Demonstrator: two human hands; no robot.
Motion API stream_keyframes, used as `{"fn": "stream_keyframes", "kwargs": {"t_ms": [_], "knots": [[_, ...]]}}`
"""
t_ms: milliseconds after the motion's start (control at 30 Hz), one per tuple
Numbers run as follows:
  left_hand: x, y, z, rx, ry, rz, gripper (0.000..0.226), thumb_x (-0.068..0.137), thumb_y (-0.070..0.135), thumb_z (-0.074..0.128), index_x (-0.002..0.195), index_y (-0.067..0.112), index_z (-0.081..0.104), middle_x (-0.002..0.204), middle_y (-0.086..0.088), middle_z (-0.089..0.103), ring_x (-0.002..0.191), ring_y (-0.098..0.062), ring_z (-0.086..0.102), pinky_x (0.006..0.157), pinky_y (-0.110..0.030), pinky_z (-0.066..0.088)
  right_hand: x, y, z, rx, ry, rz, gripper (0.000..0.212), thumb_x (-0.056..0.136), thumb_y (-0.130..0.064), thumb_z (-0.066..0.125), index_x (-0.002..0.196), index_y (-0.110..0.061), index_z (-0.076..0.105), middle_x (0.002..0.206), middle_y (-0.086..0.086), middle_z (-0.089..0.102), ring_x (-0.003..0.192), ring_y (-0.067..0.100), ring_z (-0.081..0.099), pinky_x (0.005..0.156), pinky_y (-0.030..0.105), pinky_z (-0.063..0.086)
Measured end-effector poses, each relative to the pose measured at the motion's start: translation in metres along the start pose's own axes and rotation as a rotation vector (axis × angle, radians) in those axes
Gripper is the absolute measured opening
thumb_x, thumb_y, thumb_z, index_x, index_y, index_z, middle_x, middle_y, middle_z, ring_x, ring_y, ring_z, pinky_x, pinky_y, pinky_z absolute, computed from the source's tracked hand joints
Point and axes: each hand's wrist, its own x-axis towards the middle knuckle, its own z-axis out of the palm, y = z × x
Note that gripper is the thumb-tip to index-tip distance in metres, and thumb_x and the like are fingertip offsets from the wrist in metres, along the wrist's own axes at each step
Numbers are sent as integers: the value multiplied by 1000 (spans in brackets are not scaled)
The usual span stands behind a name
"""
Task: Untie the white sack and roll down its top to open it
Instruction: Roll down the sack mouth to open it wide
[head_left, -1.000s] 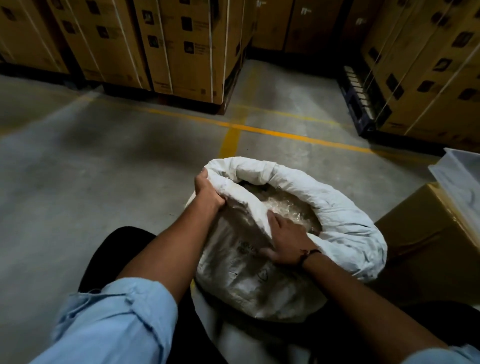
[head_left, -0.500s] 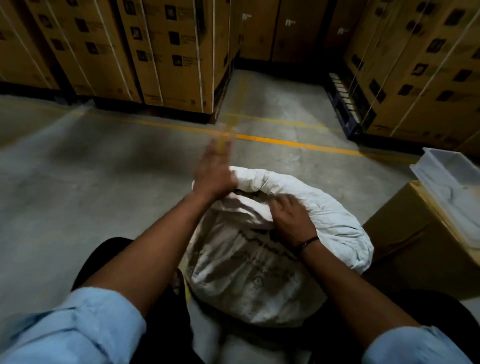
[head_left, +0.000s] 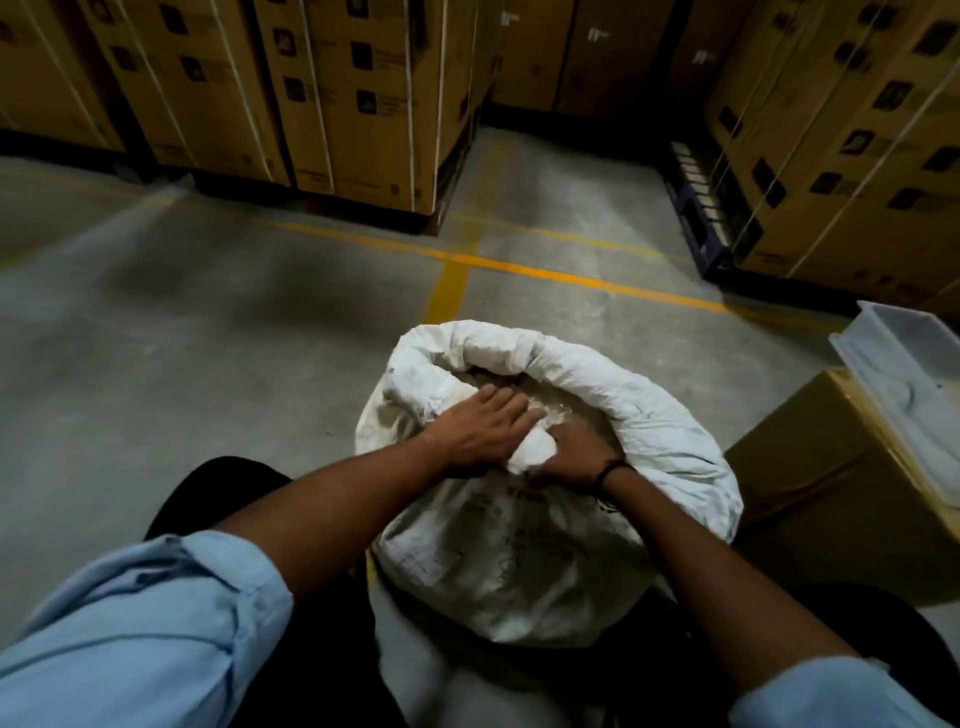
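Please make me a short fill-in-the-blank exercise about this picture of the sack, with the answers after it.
1. The rolled-down sack is ____ in colour.
2. The person's sleeves are light ____.
3. The dark band is on the ____ wrist.
Missing words: white, blue, right.

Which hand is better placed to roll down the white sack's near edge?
Probably the right hand: it grips a near fold of the white woven sack; the left hand only lies flat.

The yellow-lined concrete floor (head_left: 208, 353) carries the white sack (head_left: 519, 561), with a brown carton (head_left: 831, 499) just beside it.
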Motion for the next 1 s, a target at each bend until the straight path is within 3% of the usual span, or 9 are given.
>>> {"fn": "stream_keyframes", "kwargs": {"t_ms": [133,233,300,467,533,667,733,833,1000], "knots": [[10,-5,-13,-519,-402,-87,112,69,74,69,155,22,19,143,-11,37,128,-30,41,112,-44,33,-7,-3,9,-199,73,-1,50,78,-38,70,121,-14,60,117,12,65,104,31,63,81,33,50],[10,-27,-20,-481,-515,-93,76,66,65,76,131,30,56,129,-5,60,111,-25,60,99,-37,49,-14,-22,47,-401,316,-200,48,68,-21,69,114,-7,60,97,14,61,80,37,64,60,40,49],[7,-31,-19,-335,-501,-33,50,74,61,69,112,28,67,110,-1,71,103,-24,64,94,-35,50,-14,-26,53,-422,382,-273,44,60,-24,69,101,-9,60,88,11,58,74,34,62,64,39,46],[-14,-8,-9,-34,-277,50,34,90,26,36,114,9,54,109,-9,66,120,-33,47,110,-43,32,-10,-1,38,135,-60,38,109,62,-44,87,146,-10,26,141,12,42,125,29,49,102,36,42],[-22,-1,-8,12,-215,31,42,88,25,27,118,9,52,111,-12,62,121,-35,45,112,-46,26,-15,-2,35,40,-209,67,103,69,-43,84,149,-11,27,143,11,48,128,28,50,101,31,41],[-15,1,-21,-195,-455,53,76,75,61,68,135,18,47,131,-11,49,127,-32,40,114,-48,25,-27,-17,48,-350,-47,-90,60,82,-48,63,131,-17,47,124,9,64,113,29,60,101,41,39],[-9,-5,-32,-418,-482,15,90,63,74,74,129,18,50,126,-7,56,118,-26,48,105,-38,38,-30,-25,62,-443,88,-162,64,81,-51,63,129,-10,47,113,9,66,105,29,62,106,51,27],[-5,-9,-33,-710,-650,-110,80,61,57,88,127,26,54,115,3,67,106,-19,62,85,-26,44,-34,-31,80,-473,273,-211,78,77,-51,66,133,-2,43,104,11,67,93,33,61,95,56,30],[-16,-17,-23,-718,-754,-219,83,65,58,86,131,18,58,133,-3,62,110,-18,58,93,-25,43,-44,-1,73,-436,264,-246,106,65,-73,44,149,-12,23,133,8,49,111,29,54,104,57,27]]}}
